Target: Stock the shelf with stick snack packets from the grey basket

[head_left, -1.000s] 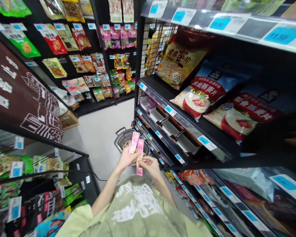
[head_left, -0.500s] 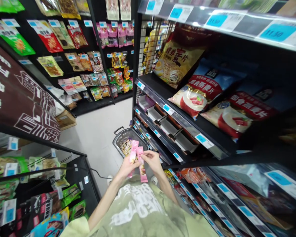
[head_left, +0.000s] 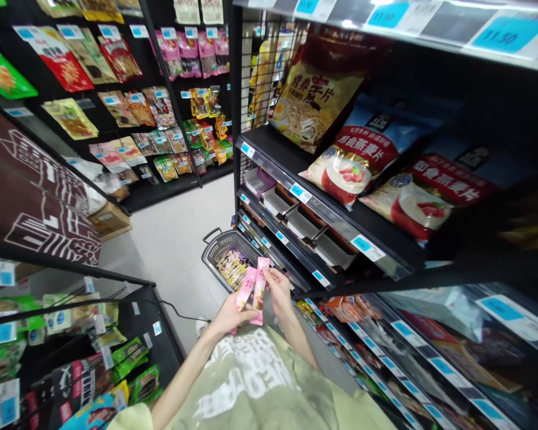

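Note:
Two slim pink sachets [head_left: 253, 289] stand side by side in front of my chest. My left hand [head_left: 228, 317] grips their lower ends, fingers closed round them. My right hand [head_left: 278, 288] pinches the upper part of the right-hand sachet. Just beyond the hands, on the floor, sits a dark plastic shopping basket [head_left: 218, 246] with several small packets inside.
Black shelving on my right carries large oat bags [head_left: 347, 169], empty grey trays [head_left: 296, 218] and blue price tags. Further packets lie on the lower right shelves. A low rack of snack bags [head_left: 72, 352] stands at my left. Hanging snacks line the back wall across a pale floor aisle [head_left: 179, 239].
The sachets, spread apart a second ago, are now drawn together and upright. Both hands shifted slightly right and down in view as my head turned, showing more of the basket.

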`<state>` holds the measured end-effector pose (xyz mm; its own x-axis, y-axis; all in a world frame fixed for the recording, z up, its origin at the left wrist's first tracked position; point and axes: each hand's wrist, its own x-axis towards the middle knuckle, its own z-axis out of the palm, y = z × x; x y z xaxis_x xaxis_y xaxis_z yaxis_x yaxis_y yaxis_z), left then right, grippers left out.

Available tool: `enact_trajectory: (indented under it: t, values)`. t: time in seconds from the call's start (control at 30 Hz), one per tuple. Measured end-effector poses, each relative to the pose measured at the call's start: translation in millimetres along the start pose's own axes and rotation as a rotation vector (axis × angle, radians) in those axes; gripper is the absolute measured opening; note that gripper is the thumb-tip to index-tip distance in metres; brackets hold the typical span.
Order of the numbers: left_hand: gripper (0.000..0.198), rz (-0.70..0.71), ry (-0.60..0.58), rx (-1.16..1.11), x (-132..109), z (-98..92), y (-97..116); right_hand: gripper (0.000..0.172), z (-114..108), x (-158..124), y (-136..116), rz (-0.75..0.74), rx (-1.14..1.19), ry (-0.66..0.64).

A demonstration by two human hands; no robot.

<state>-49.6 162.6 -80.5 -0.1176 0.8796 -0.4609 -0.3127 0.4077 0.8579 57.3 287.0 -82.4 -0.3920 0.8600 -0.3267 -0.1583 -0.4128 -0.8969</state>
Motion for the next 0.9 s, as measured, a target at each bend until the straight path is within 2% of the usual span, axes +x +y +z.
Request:
enact_trajectory:
  t: [0.17,0.37,0.5,0.6,0.7,0.9]
  values:
    - [0.054,-0.015,0.004,0.013,6.2,6.2,-0.6,0.039,-3.2,8.1,-13.0,-0.066,-0.036,-0.017]
    - [0.06,-0.03,0.054,-0.031,8.1,11.7,-4.9,0.044,-13.4,17.6,-8.7,-0.062,-0.037,0.014]
    - [0.06,-0.027,0.09,-0.041,7.3,7.9,-4.0,0.036,-13.7,15.4,-5.4,0.029,-0.058,-0.129]
    - [0.057,-0.007,0.096,-0.033,8.1,0.8,-1.2,0.038,-6.5,8.6,1.8,0.105,-0.074,-0.233]
    - [0.061,-0.014,0.094,-0.036,9.1,-6.8,0.8,0.038,1.2,1.8,13.8,0.108,-0.049,-0.175]
    - [0.063,-0.032,0.17,-0.087,9.5,-16.6,5.6,0.042,0.4,-0.7,23.6,0.046,0.05,0.073]
